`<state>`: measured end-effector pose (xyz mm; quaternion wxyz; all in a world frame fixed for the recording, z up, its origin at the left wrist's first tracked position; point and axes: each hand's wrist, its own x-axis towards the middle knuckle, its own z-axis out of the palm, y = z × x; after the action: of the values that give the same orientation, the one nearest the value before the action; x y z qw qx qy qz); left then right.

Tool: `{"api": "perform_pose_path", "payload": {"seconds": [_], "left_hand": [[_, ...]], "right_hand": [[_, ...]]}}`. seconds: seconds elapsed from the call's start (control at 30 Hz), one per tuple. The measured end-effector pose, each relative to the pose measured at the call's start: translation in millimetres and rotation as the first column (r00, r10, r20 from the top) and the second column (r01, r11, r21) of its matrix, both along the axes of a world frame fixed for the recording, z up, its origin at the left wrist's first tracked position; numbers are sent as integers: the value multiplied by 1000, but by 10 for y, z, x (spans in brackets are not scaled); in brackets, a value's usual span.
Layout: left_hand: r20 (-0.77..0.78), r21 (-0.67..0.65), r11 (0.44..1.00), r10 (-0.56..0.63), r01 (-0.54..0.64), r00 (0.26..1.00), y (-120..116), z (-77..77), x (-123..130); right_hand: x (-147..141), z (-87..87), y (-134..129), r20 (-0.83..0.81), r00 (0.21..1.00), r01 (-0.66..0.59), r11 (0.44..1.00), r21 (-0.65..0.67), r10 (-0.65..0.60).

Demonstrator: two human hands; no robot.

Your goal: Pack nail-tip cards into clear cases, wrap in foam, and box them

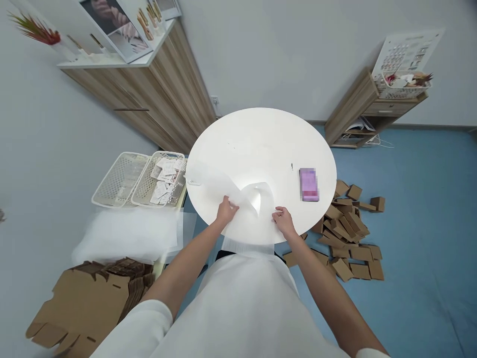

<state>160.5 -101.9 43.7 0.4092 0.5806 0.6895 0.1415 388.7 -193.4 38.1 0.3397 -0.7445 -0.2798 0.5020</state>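
Observation:
A thin, translucent white sheet [242,219] lies bent and curled over the front of the round white table [261,134], its lower end hanging past the near edge. My left hand [226,211] pinches the sheet on its left side. At the right side of the sheet, my right hand [283,220] has its fingers curled together on the sheet's edge. A purple phone-like item [309,184] lies on the table, to the right of both hands.
Left of the table are white baskets [138,199] with small packets, a stack of translucent sheets [130,233] and flattened cardboard [89,303]. Small brown boxes [350,223] are piled on the floor at right. Wooden cabinets [164,84] stand behind.

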Motion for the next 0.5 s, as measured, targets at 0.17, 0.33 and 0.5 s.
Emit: {"api": "perform_pose_path", "payload": {"seconds": [0.17,0.33,0.5], "left_hand": [[-140,25,1000,5,-1,990,146,-1,-1],[-139,28,996,-85,90,987,218,-17,18],[-48,17,970,-241,242,969,232,-21,47]], "right_hand": [[1,14,37,349,907,-245,969,-18,236],[-212,187,140,697,535,-629,776,-49,478],[-453,239,357,739,231,-859,489,-150,633]]}}
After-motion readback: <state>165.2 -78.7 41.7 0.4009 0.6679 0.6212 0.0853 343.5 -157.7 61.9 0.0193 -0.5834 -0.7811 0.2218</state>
